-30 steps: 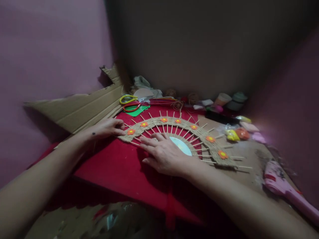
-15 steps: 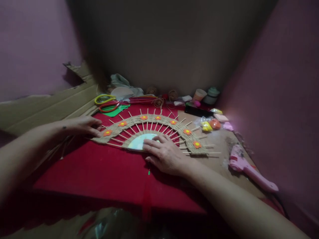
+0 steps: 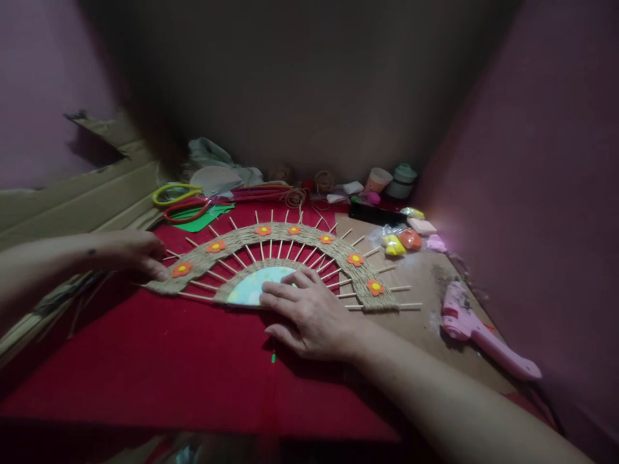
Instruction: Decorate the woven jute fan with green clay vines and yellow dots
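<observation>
A half-round fan of thin sticks woven with twine [image 3: 278, 232] lies on the red cloth [image 3: 159, 361]. Orange felt flowers with yellow centres [image 3: 355, 260] sit along its outer woven band. At its middle is a pale green-blue half disc [image 3: 246, 289] edged with twine. My left hand [image 3: 138, 254] grips the fan's left end between thumb and fingers; the fingertips are partly hidden. My right hand [image 3: 309, 316] rests on the right part of the half disc with fingers stretched out, covering some of it.
A pink glue gun [image 3: 483, 332] lies on a brown board [image 3: 420, 303] at right. Scissors [image 3: 186, 203] and green sheets [image 3: 203, 219] are at back left. Packets of clay [image 3: 394, 245], a dark phone-like slab [image 3: 377, 214], a cup [image 3: 378, 180] and cardboard [image 3: 87, 206] surround the work.
My view has shifted and come slightly closer, so the fan and both hands appear farther left and lower. Both hands keep their places on the fan.
</observation>
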`<state>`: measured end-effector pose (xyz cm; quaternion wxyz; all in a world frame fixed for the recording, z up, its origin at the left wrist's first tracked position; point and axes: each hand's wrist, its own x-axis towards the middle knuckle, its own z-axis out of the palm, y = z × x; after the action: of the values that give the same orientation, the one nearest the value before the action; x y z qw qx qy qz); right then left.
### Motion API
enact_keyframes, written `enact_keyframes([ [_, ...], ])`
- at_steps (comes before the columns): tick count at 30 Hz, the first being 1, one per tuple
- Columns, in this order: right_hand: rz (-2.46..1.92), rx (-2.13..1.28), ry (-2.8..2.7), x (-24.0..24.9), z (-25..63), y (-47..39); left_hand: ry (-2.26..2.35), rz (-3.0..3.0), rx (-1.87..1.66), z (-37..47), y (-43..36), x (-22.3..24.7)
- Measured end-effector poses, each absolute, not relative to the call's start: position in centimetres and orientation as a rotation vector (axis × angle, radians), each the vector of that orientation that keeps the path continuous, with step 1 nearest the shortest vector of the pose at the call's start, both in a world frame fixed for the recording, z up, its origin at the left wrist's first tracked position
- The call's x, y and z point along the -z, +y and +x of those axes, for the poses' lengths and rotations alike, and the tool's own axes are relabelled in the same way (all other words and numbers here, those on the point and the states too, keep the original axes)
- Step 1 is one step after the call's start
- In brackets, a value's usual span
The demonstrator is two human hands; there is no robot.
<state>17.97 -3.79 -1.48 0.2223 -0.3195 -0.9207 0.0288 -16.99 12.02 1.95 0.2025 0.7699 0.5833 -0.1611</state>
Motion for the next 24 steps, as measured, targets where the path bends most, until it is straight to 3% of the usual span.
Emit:
enact_keyframes([
  [14,-0.906,-0.175,-2.529,1.2,17.9,-4.0,1.589,2.083,0.365,-16.2,10.6,-3.5],
  [19,-0.871,-0.141,-2.505,1.3,17.9,-4.1,1.584,2.234,0.055,-15.3,8.7,-6.9],
  [21,-0.843,-0.130,-2.474,1.5,17.9,-4.1,1.384,2.312,-0.193,-13.1,7.4,-7.6],
  [24,-0.801,-0.102,-2.389,1.7,17.8,-4.1,1.062,2.421,-0.243,-8.2,4.9,-7.2],
])
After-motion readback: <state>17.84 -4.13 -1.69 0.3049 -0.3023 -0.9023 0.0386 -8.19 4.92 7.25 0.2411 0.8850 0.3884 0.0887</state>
